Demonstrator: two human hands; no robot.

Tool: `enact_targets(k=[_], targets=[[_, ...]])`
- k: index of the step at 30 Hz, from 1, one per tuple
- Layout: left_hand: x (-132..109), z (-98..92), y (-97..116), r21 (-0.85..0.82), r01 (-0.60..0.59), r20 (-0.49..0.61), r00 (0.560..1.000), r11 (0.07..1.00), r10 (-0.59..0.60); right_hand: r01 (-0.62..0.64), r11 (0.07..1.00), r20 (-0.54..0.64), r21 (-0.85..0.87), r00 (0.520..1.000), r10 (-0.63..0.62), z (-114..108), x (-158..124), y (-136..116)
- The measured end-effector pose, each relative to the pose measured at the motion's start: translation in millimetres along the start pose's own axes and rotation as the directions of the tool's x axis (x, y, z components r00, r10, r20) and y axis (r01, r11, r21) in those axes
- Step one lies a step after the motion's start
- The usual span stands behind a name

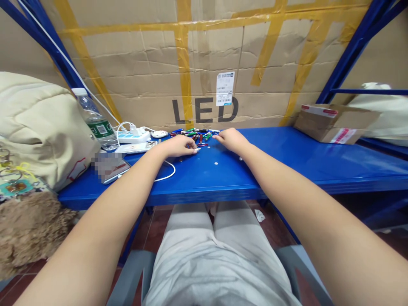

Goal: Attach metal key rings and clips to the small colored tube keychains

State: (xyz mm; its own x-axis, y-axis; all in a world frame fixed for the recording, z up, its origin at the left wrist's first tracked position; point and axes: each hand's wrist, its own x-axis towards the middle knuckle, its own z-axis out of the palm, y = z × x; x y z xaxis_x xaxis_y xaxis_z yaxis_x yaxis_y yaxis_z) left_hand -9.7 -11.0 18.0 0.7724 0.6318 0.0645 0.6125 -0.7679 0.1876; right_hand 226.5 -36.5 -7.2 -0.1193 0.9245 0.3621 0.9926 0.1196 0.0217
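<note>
A loose pile of small carabiner-like clips (pixel 201 137), red, green, blue and silver, lies on the blue table toward its back edge. At the pile's left front, my left hand (pixel 181 146) has its fingers curled, with a small white item at the fingertips, too small to name. To the right of the pile is my right hand (pixel 231 139), its fingers bent together beside a green clip; whatever they may hold is hidden. A few small pale spots or discs (pixel 216 163) are on the table in front of the hands.
At the left are a beige bag (pixel 41 123), a water bottle (pixel 99 123), a power strip (pixel 134 136), two phones and a white cable. An open cardboard box (pixel 334 121) stands at the right. A large taped cardboard panel (pixel 153 72) rises behind the blue table (pixel 287 157).
</note>
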Motion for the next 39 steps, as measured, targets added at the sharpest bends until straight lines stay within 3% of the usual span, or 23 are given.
enact_targets(k=[4, 13, 18, 22, 27, 31, 34, 39], targets=[[0, -0.6, 1, -0.012, 0.011, 0.013, 1.0, 1.0, -0.011, -0.066, 0.997, 0.033, -0.028, 0.997, 0.067, 5, 3, 9], [0, -1.2, -1, -0.035, -0.004, 0.002, 1.0, 0.999, 0.004, -0.06, 0.998, 0.028, 0.003, 0.998, 0.06, 6, 6, 7], [-3, -6.0, -3, -0.058, -0.008, -0.138, 0.99, 0.998, -0.001, -0.093, 0.966, -0.045, 0.242, 0.993, 0.106, 1, 4, 19], [-4, -8.4, -7, -0.093, 0.056, -0.252, 0.964, 0.994, -0.078, -0.164, 0.901, -0.039, 0.401, 0.98, 0.196, -20, -9, 37], [-2, -6.5, -7, -0.244, 0.103, -0.243, 0.956, 0.964, -0.163, -0.277, 0.92, 0.177, 0.278, 0.956, 0.235, -44, -28, 56], [1, -2.2, -7, -0.463, 0.073, -0.184, 0.967, 0.883, -0.176, -0.318, 0.942, 0.429, 0.108, 0.869, 0.245, -35, -24, 50], [1, -0.6, -8, -0.524, 0.035, -0.189, 0.969, 0.851, -0.157, -0.269, 0.963, 0.468, 0.027, 0.855, 0.226, -24, -16, 41], [-1, -0.9, -7, -0.514, 0.033, -0.177, 0.974, 0.857, -0.143, -0.216, 0.976, 0.431, 0.009, 0.882, 0.191, -23, -13, 40]])
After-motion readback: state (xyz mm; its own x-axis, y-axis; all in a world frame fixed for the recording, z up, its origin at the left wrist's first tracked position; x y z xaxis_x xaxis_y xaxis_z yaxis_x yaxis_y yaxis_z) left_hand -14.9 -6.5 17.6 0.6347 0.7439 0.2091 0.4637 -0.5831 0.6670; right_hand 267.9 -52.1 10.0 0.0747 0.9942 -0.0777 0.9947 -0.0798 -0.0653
